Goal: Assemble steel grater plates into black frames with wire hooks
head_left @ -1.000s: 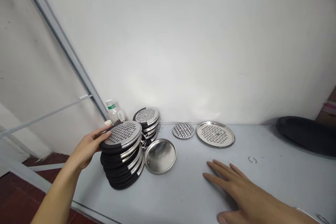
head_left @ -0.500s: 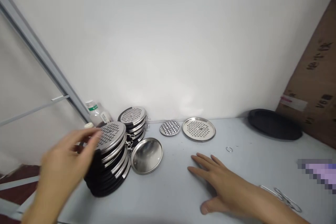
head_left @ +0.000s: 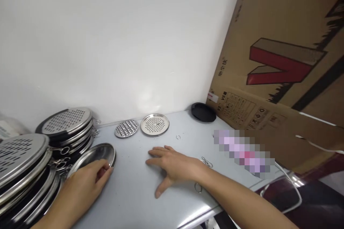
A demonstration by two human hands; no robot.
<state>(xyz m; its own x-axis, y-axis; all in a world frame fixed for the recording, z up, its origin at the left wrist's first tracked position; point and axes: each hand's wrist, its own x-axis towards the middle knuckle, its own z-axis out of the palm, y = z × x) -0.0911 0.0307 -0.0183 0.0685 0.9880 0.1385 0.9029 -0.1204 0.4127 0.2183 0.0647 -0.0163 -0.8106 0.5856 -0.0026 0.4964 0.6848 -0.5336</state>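
Note:
My left hand (head_left: 88, 186) is closed at the near right rim of a shiny round metal dish (head_left: 92, 154), thumb and fingers pinching its edge; the hand hides the dish's near part. Left of it stands a tall stack of round black-and-silver pans with a slotted metal top (head_left: 23, 150). Over the middle of the table, my right hand (head_left: 172, 166) is open, fingers spread, holding nothing. Beyond both hands lie a small round grater plate (head_left: 127, 128) with raised ridges and a wider perforated metal disc (head_left: 155, 124).
A second stack (head_left: 68, 121) stands behind the first, small rings and clips on its side. A black round tray (head_left: 203, 112) sits by the cardboard box (head_left: 268, 89). Metal rings (head_left: 198, 188) and a wire clip (head_left: 206, 161) lie near my right forearm. The white wall (head_left: 134, 43) closes the back.
My left hand has moved from the top of the near stack down to the metal dish's rim. The view has swung right, showing more of the box. My right hand stays spread.

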